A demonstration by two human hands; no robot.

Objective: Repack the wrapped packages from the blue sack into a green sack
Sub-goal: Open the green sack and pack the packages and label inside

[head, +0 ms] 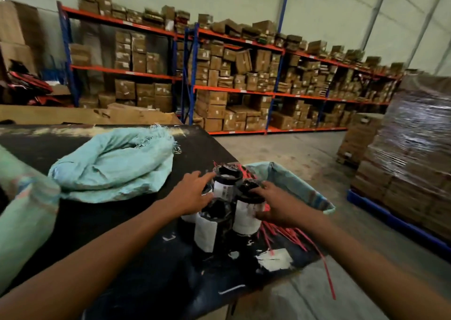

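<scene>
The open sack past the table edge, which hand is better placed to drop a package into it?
Probably the right hand: it already grips a wrapped package nearest the open sack.

Orange-and-blue shelving (234, 90) along the far wall, crammed with cardboard boxes (212, 104). Stretch-wrapped pallet stack (412, 153) at right. Red straps (288, 231) strewn over the black table (122, 222) edge.

Packages (246, 212) were glossy black plastic wrap with matt white paper labels, sack (109, 168) was rough woven cloth fraying at its mouth, table (73, 222) was matt black and scuffed, boxes (212, 99) matt brown cardboard, pallet (415, 148) in shiny clear film.
</scene>
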